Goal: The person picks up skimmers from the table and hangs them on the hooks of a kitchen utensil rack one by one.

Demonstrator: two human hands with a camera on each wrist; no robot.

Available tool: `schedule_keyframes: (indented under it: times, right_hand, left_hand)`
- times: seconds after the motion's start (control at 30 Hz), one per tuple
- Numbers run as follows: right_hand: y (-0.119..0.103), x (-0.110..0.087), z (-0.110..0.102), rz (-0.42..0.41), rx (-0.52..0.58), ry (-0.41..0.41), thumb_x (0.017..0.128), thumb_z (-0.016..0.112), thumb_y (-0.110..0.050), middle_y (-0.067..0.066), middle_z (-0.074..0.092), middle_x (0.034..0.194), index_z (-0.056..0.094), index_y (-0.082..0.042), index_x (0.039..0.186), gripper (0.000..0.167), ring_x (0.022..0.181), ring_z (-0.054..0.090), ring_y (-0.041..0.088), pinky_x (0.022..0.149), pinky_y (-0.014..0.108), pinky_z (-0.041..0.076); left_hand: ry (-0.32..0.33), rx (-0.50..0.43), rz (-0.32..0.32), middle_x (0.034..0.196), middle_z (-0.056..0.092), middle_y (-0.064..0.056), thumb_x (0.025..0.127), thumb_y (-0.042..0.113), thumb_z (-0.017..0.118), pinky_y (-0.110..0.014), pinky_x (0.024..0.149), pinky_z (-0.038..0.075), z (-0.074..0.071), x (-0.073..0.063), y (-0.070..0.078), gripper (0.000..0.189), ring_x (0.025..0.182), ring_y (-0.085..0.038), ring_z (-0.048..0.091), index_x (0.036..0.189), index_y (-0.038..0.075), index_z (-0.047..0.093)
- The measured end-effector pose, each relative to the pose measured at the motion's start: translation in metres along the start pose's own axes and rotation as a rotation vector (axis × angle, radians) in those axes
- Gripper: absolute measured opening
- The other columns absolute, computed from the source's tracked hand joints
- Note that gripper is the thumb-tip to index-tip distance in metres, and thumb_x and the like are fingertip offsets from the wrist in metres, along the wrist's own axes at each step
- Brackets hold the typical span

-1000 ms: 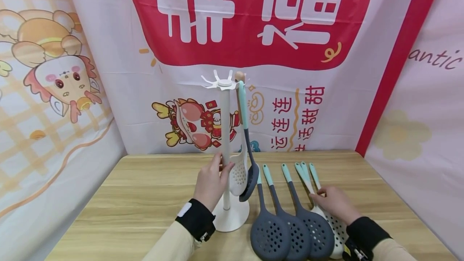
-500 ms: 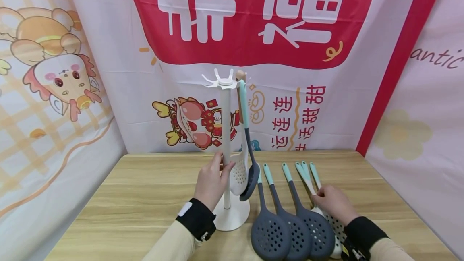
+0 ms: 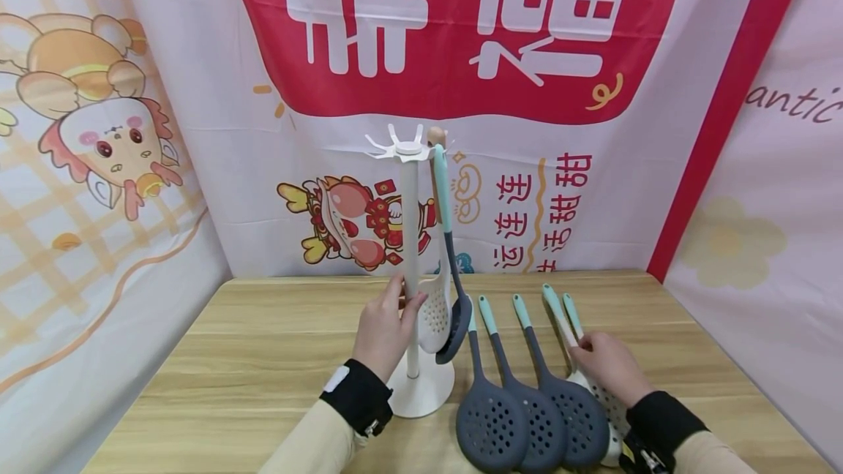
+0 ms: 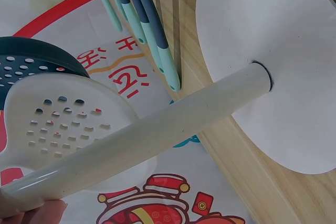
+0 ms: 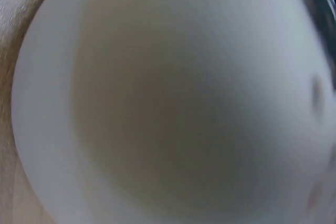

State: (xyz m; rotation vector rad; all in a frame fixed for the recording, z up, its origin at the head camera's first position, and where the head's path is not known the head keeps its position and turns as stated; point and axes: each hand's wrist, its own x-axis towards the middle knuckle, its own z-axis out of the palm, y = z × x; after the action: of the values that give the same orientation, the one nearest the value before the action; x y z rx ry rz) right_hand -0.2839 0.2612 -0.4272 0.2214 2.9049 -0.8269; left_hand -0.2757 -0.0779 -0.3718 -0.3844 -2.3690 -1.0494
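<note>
My left hand (image 3: 387, 326) grips the upright white pole (image 3: 411, 240) of a utensil rack, with its fingertips also showing in the left wrist view. A white slotted spoon (image 3: 435, 317) with a wooden handle and a dark grey perforated utensil (image 3: 454, 328) with a mint handle hang from the rack's right side. On the right, my right hand (image 3: 609, 366) pinches the pale shaft of a mint-handled white ladle (image 3: 560, 317). Its smooth rounded bowl (image 5: 157, 103) fills the right wrist view, blurred. A white perforated utensil (image 3: 609, 404) lies partly under that hand.
Several dark grey skimmers (image 3: 492, 426) with mint handles lie overlapping between the rack and my right hand. The round white base (image 3: 424, 393) stands on the wooden table (image 3: 263, 379). Bare hooks (image 3: 394, 141) fan out at the rack's top left. Printed cloth (image 3: 250, 189) hangs behind.
The ladle's handle has risen a little and now overlaps its neighbour, with my right hand slightly higher. My left hand stays on the pole.
</note>
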Motion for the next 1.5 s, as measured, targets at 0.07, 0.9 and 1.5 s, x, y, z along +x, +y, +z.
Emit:
schedule_keyframes:
  times: [0.07, 0.9, 1.5]
  right_hand:
    - [0.0, 0.0, -0.001, -0.002, 0.014, -0.004, 0.097, 0.058, -0.017, 0.009, 0.06, 0.081, 0.066, 0.007, 0.101, 0.025, 0.073, 0.055, 0.019, 0.06, 0.028, 0.047]
    - [-0.005, -0.009, -0.023, -0.109, 0.059, 0.101, 0.097, 0.056, -0.013, 0.012, 0.062, 0.083, 0.064, 0.01, 0.101, 0.025, 0.074, 0.054, 0.022, 0.061, 0.031, 0.047]
    - [-0.011, -0.015, -0.046, -0.104, 0.072, 0.178, 0.099, 0.055, -0.016, 0.017, 0.064, 0.087, 0.062, 0.012, 0.108, 0.03, 0.076, 0.056, 0.024, 0.061, 0.031, 0.048]
  left_hand:
    - [0.001, 0.0, -0.001, 0.11, 0.072, -0.02, 0.095, 0.025, 0.066, -0.044, 0.074, 0.062, 0.0, 0.0, 0.0, 0.035, 0.092, -0.032, 0.074, 0.12, 0.003, 0.055]
    - [0.004, 0.011, -0.002, 0.109, 0.072, -0.019, 0.095, 0.025, 0.066, -0.044, 0.074, 0.062, 0.001, -0.001, -0.001, 0.034, 0.092, -0.032, 0.074, 0.119, 0.003, 0.055]
    - [0.004, 0.01, 0.003, 0.109, 0.072, -0.019, 0.095, 0.024, 0.067, -0.044, 0.075, 0.062, 0.0, 0.0, 0.0, 0.034, 0.092, -0.031, 0.074, 0.12, 0.005, 0.054]
